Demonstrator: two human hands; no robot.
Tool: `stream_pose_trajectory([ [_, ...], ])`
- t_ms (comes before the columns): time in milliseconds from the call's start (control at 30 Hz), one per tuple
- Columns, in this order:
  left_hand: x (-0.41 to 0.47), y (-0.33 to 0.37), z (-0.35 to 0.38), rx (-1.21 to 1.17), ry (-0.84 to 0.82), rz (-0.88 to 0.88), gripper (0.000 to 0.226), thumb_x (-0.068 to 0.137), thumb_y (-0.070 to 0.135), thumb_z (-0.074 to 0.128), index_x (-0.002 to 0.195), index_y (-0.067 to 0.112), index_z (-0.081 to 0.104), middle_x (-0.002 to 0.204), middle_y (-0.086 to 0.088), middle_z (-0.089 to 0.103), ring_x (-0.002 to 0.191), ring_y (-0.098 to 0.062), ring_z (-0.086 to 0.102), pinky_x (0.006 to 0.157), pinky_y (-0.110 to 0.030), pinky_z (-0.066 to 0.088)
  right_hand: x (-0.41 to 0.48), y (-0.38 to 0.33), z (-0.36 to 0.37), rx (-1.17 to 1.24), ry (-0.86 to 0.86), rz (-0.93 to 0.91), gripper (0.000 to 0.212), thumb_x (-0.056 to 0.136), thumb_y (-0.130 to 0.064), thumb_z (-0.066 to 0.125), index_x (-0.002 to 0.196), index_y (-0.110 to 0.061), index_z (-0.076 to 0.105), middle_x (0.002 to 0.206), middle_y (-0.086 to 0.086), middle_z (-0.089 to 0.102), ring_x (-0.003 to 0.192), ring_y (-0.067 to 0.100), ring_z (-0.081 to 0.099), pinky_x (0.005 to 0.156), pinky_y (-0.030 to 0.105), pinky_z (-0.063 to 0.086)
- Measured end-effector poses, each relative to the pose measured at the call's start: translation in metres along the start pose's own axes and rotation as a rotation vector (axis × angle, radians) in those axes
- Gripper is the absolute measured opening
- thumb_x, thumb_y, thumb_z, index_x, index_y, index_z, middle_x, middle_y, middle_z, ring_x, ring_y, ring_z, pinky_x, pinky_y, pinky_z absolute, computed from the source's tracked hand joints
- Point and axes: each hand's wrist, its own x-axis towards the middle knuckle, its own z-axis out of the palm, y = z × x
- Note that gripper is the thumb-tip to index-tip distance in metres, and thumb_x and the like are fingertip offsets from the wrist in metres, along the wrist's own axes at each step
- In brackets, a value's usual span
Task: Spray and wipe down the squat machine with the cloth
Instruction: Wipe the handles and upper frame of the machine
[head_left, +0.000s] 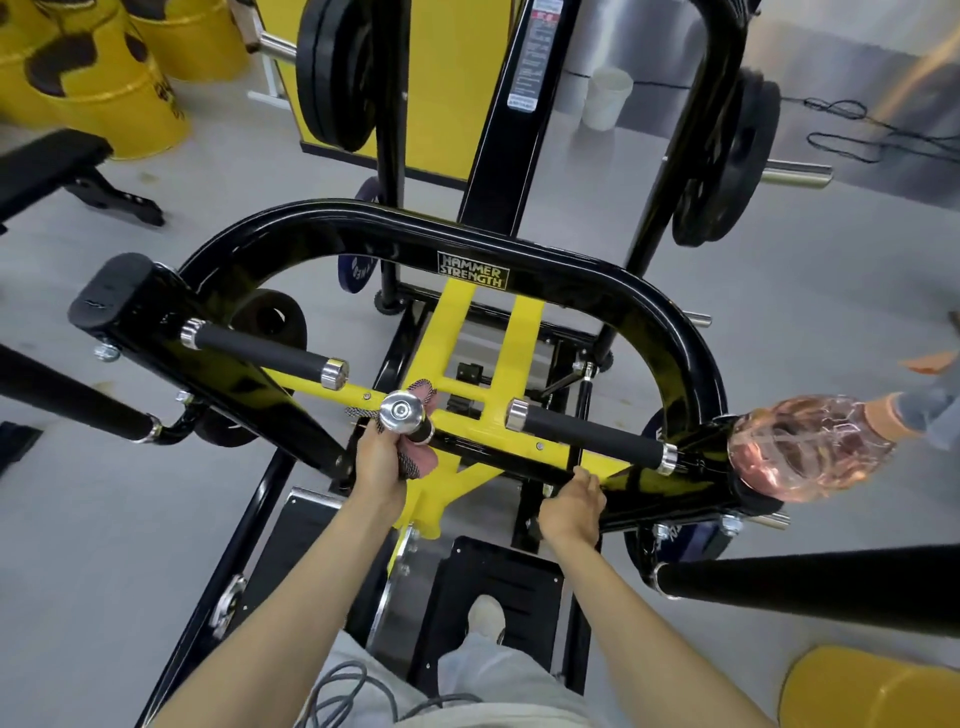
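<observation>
Obstacles: curved black frame (467, 234) across centre; centre-left grip handle (262, 352); centre-right grip handle (592, 428); bottle (800, 447) at right. Free: gap inside the loop, centre; grey floor (805, 291), right.

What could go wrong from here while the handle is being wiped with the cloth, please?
1. The spray bottle lies on its side on the end of the squat machine's right arm. A tug from the right hand, which grips the black frame bar, might roll it off.
2. The left hand holds the cloth bunched round one chrome-capped handle, so the foam grips may get missed.
</observation>
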Motion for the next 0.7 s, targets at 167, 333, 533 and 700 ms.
stream_pose_trajectory([
  [167,-0.003,-0.013,0.008,0.116,0.07,-0.002,0.03,0.087,0.004,0.054,0.112,0.01,0.07,0.117,-0.01,0.068,0.116,-0.024,0.06,0.098,-0.039,0.044,0.001,-0.001,-0.001,-0.006,-0.002,-0.004,0.056,0.09,-0.004,0.053,0.141,-0.01,0.032,0.152,0.006,0.025,0.139,0.026,0.021,0.099,0.038,0.041],
  [333,-0.004,-0.015,0.005,0.128,0.192,-0.069,0.026,0.088,0.002,0.053,0.108,0.006,0.07,0.107,-0.012,0.07,0.093,-0.023,0.063,0.079,-0.034,0.049,0.003,0.003,-0.004,-0.007,-0.012,-0.025,0.053,0.089,-0.002,0.053,0.139,-0.011,0.035,0.151,0.006,0.025,0.136,0.026,0.023,0.096,0.035,0.042],
  [533,-0.02,0.012,0.007,-0.016,0.161,-0.008,0.033,0.085,0.008,0.055,0.117,0.0,0.062,0.107,-0.013,0.068,0.094,-0.023,0.067,0.081,-0.033,0.053,0.001,0.0,-0.003,-0.032,-0.018,-0.018,0.055,0.088,-0.004,0.055,0.139,-0.014,0.034,0.149,0.005,0.025,0.132,0.026,0.025,0.086,0.032,0.044],
  [700,-0.033,0.008,0.005,0.021,0.321,0.026,0.012,0.091,0.003,0.05,0.088,0.008,0.06,0.086,-0.011,0.058,0.078,-0.022,0.059,0.065,-0.029,0.047,0.002,-0.005,-0.005,-0.035,-0.022,0.012,0.054,0.089,-0.006,0.056,0.138,-0.015,0.036,0.147,0.005,0.025,0.13,0.027,0.026,0.082,0.031,0.044],
])
